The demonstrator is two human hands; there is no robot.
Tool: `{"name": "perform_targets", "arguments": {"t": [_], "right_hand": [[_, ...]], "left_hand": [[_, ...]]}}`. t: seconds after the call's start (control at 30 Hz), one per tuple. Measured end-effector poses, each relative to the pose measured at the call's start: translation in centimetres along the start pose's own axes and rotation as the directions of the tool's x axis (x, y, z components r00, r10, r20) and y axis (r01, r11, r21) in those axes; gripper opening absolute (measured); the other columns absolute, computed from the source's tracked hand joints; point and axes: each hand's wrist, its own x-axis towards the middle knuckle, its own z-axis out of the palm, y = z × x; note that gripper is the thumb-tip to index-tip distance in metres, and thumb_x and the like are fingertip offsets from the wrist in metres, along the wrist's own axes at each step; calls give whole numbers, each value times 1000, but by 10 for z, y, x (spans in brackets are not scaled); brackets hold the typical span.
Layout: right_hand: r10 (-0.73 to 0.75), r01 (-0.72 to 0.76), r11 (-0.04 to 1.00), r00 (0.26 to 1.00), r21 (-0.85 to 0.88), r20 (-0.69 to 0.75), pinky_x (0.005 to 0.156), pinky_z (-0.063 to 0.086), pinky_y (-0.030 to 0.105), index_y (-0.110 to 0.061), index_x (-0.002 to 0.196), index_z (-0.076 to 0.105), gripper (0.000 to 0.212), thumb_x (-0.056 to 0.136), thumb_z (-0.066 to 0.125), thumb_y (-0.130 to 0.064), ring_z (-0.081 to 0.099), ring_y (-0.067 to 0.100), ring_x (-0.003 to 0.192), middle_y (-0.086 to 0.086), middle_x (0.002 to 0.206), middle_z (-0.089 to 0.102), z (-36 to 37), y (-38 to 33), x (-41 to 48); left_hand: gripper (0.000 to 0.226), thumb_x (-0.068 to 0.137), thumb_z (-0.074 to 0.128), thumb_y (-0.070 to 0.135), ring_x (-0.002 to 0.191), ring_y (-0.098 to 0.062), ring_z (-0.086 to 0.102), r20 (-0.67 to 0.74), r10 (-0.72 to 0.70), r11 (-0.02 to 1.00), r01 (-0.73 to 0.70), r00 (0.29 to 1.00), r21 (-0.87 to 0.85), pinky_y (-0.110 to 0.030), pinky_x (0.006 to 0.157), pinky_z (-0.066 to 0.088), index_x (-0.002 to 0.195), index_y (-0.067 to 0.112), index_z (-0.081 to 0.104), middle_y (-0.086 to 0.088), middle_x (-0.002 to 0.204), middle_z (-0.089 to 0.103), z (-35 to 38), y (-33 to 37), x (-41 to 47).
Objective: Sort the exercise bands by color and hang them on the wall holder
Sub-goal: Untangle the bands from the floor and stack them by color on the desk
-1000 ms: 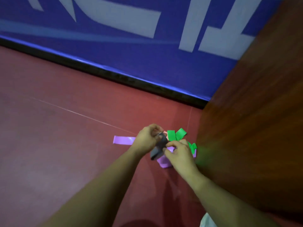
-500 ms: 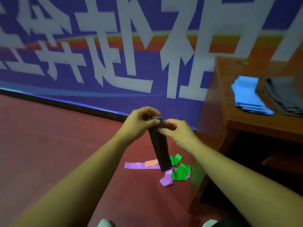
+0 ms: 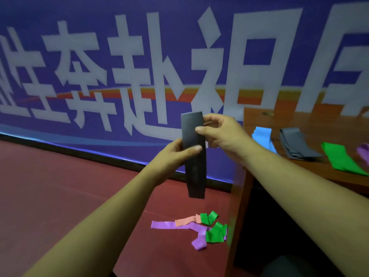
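Item 1, we list the blue banner (image 3: pixel 179 47) along the wall: large white characters, of which we read 奔, 赴 and 祖 (those at either edge are cut off), with an orange and yellow stripe behind them

Item 2, red floor (image 3: pixel 60 186) below it

Item 3, left hand (image 3: pixel 175 154): thumb across the front of the dark grey band (image 3: pixel 194 156), fingers behind, gripping its middle

Item 4, that band: held upright in the air before the banner, lower end hanging free above the floor

Item 5, floor pile under it: purple band (image 3: pixel 163 224), salmon band (image 3: pixel 186 220), crumpled green band (image 3: pixel 214 235), all overlapping

Item 6, right hand (image 3: pixel 221 132): pinches the band's upper right edge

Item 7, wooden table (image 3: pixel 299 118): blue bands (image 3: pixel 263 136), grey stack (image 3: pixel 297 145), green strip (image 3: pixel 342 158), a purple strip (image 3: pixel 363 151) at the frame edge
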Motion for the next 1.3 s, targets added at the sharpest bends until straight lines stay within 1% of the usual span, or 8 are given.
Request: {"name": "perform_targets", "arguments": {"t": [0.1, 0.23, 0.43, 0.63, 0.83, 0.97, 1.07, 1.3], "right_hand": [[-28, 28, 998, 1000, 58, 0, 55, 42, 25, -19, 96, 67, 11, 87, 68, -13, 54, 1, 53, -10, 71, 66, -8, -26, 3], [-15, 14, 995, 1000, 98, 15, 56, 46, 24, -12, 105, 67, 17, 88, 67, -12, 55, 7, 60, -1, 82, 67, -19, -54, 1], [18, -11, 986, 999, 166, -37, 47, 41, 23, -11, 109, 65, 21, 89, 68, -12, 47, 10, 53, 6, 86, 64, -33, -72, 1], [13, 17, 980, 989, 200, -150, 57, 48, 25, -13, 104, 67, 17, 87, 70, -17, 52, 13, 65, 6, 91, 63, -43, -70, -2], [24, 26, 960, 984, 280, -175, 43, 33, 22, -12, 95, 64, 6, 90, 66, -14, 35, 11, 42, 1, 57, 48, -48, -65, -5], [39, 7, 922, 993, 387, -111, 60, 54, 29, -8, 108, 61, 16, 93, 61, -13, 66, 18, 67, 8, 77, 69, -52, -65, -7], [24, -9, 906, 999, 423, -31, 70, 57, 32, -4, 112, 60, 20, 93, 59, -11, 70, 23, 84, 14, 93, 72, -54, -59, -10], [20, 7, 967, 994, 253, -104, 63, 52, 28, -12, 99, 67, 11, 89, 67, -17, 65, 16, 73, 4, 80, 67, -49, -36, -16]], "left_hand": [[34, 86, 70, 34, 109, -25, 66, 12, -56, 995, 55, 998, 80, -47, 97, 52, 115, 15, 65, -4, 110, 73, 12, 3, -8], [22, 95, 57, 28, 104, -14, 65, 49, -60, 998, 59, 997, 33, -36, 89, 50, 107, 16, 70, -3, 106, 74, 24, 14, -10], [17, 87, 57, 15, 96, -31, 65, 127, -4, 962, 39, 992, -270, -40, 90, 49, 99, 4, 63, -15, 88, 67, 34, 19, -6], [26, 85, 58, 19, 73, -26, 61, 214, -65, 874, 159, 975, -458, -32, 70, 52, 104, 1, 62, -12, 81, 56, 38, 13, -8], [48, 98, 45, 45, 79, -30, 64, 283, -143, 923, 231, 948, -309, -37, 73, 55, 109, 1, 58, -14, 82, 60, 38, 8, -11], [60, 92, 41, 55, 65, -23, 54, 156, -166, 879, 218, 974, -424, -30, 61, 48, 106, -1, 59, -8, 71, 50, 43, 7, -6], [62, 90, 42, 58, 68, -23, 58, 49, -190, 792, 183, 981, -583, -31, 63, 51, 107, 0, 58, -10, 76, 54, 41, 5, 1], [67, 94, 37, 60, 82, -26, 68, -30, -108, 740, 60, 994, -670, -33, 73, 56, 118, 1, 57, -15, 89, 68, 39, 3, 6]]}}
